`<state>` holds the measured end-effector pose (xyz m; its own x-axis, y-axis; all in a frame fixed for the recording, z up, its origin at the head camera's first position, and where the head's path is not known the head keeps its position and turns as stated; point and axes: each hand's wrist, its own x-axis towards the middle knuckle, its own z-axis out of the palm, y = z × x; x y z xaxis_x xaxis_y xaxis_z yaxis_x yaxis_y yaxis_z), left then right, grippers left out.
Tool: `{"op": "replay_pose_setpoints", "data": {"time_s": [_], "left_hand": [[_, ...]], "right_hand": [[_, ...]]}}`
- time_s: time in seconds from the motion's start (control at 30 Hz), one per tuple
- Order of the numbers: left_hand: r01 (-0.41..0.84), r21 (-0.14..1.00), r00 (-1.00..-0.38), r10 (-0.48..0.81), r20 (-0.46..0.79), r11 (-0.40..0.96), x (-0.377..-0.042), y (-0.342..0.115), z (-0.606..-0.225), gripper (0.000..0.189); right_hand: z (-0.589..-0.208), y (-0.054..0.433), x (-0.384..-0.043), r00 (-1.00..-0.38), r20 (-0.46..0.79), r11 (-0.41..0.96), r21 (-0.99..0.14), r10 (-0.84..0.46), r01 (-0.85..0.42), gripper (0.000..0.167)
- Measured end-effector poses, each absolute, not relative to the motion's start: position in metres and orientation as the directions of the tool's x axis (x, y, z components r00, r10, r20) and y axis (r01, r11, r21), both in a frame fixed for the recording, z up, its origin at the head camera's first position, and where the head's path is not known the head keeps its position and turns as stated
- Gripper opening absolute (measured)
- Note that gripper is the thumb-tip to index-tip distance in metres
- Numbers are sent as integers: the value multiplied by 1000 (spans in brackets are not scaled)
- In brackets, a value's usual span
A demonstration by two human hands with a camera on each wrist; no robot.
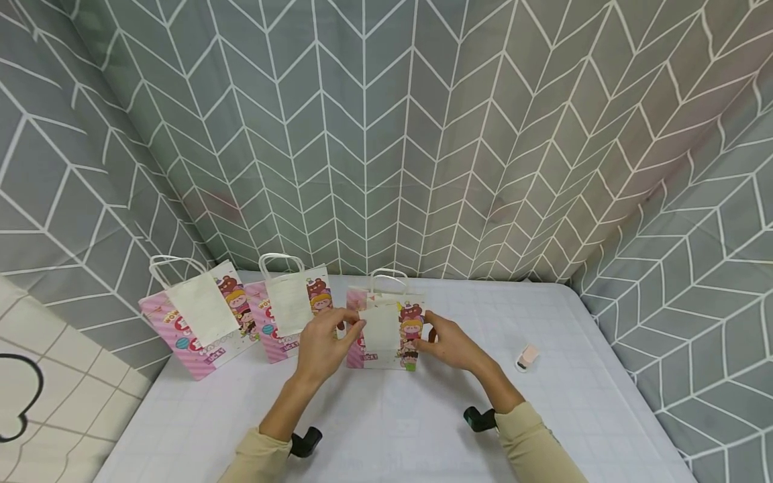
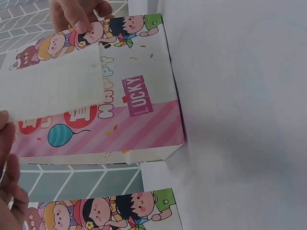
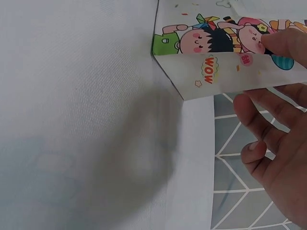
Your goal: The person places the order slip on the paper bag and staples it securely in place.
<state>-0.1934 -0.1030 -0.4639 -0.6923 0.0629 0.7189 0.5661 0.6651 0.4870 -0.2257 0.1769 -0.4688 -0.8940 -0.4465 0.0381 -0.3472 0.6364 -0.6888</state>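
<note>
A pink and white paper gift bag (image 1: 356, 359) with cartoon figures and white handles stands upright at the table's middle. Over its printed front lies a plain white rectangular sheet (image 2: 57, 86); its material is hard to tell. My left hand (image 1: 323, 342) pinches the sheet's left edge between thumb and forefinger. At the bag's right edge my right hand (image 1: 453, 341) grips the side, thumb on the front (image 3: 288, 45) and other fingers behind. To the left stand two matching bags, the nearer one (image 1: 280, 349) and the farther one (image 1: 205, 355), each with a similar white sheet on its front.
A small pink and white object (image 1: 527, 357) with a black part lies on the white tabletop (image 1: 410, 429) to the right. Patterned grey curtains (image 1: 386, 134) hang behind and beside the table. Black wrist mounts (image 1: 306, 443) sit at both forearms.
</note>
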Motion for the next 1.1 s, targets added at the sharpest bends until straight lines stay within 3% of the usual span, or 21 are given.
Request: {"op": "replay_pose_setpoints", "data": {"time_s": [0.27, 0.73, 0.9, 1.1], "left_hand": [[612, 485, -622, 1, 783, 624, -193, -100, -461, 14], [692, 578, -633, -21, 774, 432, -193, -95, -466, 13], [697, 572, -618, -42, 785, 432, -194, -91, -471, 16], [691, 498, -579, -12, 815, 524, -194, -88, -473, 21]], "right_hand": [[-472, 181, -223, -882, 24, 641, -678, -470, -360, 40], [-466, 184, -212, -855, 15, 629, -671, -518, -393, 38], [-465, 184, -211, -851, 12, 622, -678, -524, -392, 39], [-465, 183, -211, -853, 3, 627, -677, -522, -386, 40]]}}
